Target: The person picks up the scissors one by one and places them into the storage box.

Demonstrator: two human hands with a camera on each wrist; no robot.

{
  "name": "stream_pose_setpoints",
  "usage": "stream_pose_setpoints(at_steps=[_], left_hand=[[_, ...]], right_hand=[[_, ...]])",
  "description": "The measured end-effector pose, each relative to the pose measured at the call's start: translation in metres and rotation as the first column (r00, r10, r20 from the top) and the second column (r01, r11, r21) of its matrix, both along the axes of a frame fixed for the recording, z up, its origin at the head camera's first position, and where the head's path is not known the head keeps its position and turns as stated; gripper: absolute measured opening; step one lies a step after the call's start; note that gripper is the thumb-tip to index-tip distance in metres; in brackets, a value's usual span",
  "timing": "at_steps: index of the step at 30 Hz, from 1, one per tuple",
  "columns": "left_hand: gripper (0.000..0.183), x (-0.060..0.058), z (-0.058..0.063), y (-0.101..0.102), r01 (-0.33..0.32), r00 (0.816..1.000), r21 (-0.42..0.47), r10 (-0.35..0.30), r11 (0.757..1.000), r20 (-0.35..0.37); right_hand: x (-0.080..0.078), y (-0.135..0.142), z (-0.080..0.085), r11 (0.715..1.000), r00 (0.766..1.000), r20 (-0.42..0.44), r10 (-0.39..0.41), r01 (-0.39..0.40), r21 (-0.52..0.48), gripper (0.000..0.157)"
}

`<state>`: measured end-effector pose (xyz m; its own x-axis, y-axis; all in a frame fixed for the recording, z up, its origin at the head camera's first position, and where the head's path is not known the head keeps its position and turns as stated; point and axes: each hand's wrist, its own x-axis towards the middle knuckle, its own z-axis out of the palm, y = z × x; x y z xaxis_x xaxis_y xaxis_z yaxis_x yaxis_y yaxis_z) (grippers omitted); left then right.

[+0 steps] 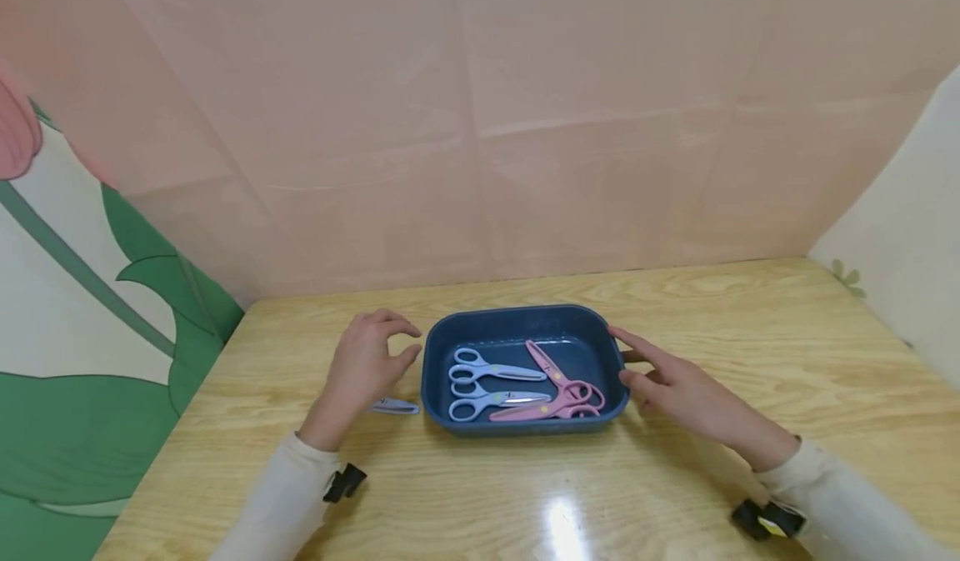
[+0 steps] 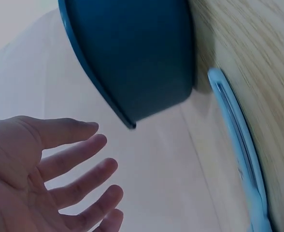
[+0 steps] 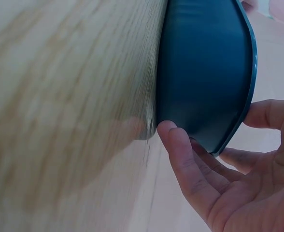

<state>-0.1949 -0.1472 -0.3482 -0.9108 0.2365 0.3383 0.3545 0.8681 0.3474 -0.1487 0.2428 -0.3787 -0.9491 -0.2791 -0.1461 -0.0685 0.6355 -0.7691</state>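
A dark blue open box [image 1: 525, 429] stands on the table with scissors inside. Two pairs of blue scissors [image 1: 495, 372] lie in its left half, and pink scissors [image 1: 551, 369] overlap at the right. My left hand [image 1: 365, 361] hovers just off the box's left end, fingers spread apart and holding nothing. Beside that hand lie further blue scissors [image 2: 243, 140] on the table, partly hidden by the wrist in the head view. At the opposite end, my right hand [image 1: 667, 386] holds the box, thumb at the rim and fingers [image 3: 185, 164] against the outer wall.
The wood-grain table [image 1: 480, 503] runs back to a pink sheet [image 1: 480, 169] hanging behind it. A wall with painted green leaves [image 1: 75, 428] borders the left side, and a pale wall [image 1: 907, 244] borders the right.
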Motion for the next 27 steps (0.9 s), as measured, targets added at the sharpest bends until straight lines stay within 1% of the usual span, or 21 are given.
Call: stream_pose_setpoints(at_steps=[5,8,12,15,21,25,27], left_hand=[[0.015,0.002,-0.003,-0.014,-0.020,0.999,-0.006,0.020,1.000,0.046],[0.015,0.003,-0.006,-0.023,-0.025,0.998,-0.011,0.025,1.000,0.054],[0.015,0.004,-0.010,-0.036,-0.021,0.998,-0.025,0.022,0.999,0.058],[0.015,0.004,-0.010,-0.047,-0.004,0.995,-0.045,0.009,0.999,0.099],[0.017,0.001,-0.009,-0.067,0.054,0.976,-0.099,-0.032,0.994,0.213],[0.019,0.001,-0.007,-0.075,0.075,0.963,-0.128,-0.038,0.989,0.266],[0.020,0.001,-0.007,-0.078,0.083,0.953,-0.135,-0.039,0.987,0.301]], right_hand=[[0.001,0.000,0.000,1.000,1.000,-0.006,0.005,-0.005,-0.007,0.063],[0.002,0.000,-0.001,1.000,1.000,-0.014,0.008,-0.008,-0.014,0.063],[0.003,0.000,-0.001,1.000,1.000,-0.017,0.009,-0.009,-0.014,0.063],[0.003,0.000,-0.001,1.000,1.000,-0.009,0.009,-0.009,-0.014,0.063],[0.001,0.000,0.001,1.000,1.000,0.001,0.006,-0.006,-0.010,0.063],[0.001,-0.001,0.002,1.000,1.000,-0.002,0.014,-0.014,-0.018,0.063],[0.002,-0.001,0.001,0.999,1.000,-0.009,0.024,-0.025,-0.028,0.063]])
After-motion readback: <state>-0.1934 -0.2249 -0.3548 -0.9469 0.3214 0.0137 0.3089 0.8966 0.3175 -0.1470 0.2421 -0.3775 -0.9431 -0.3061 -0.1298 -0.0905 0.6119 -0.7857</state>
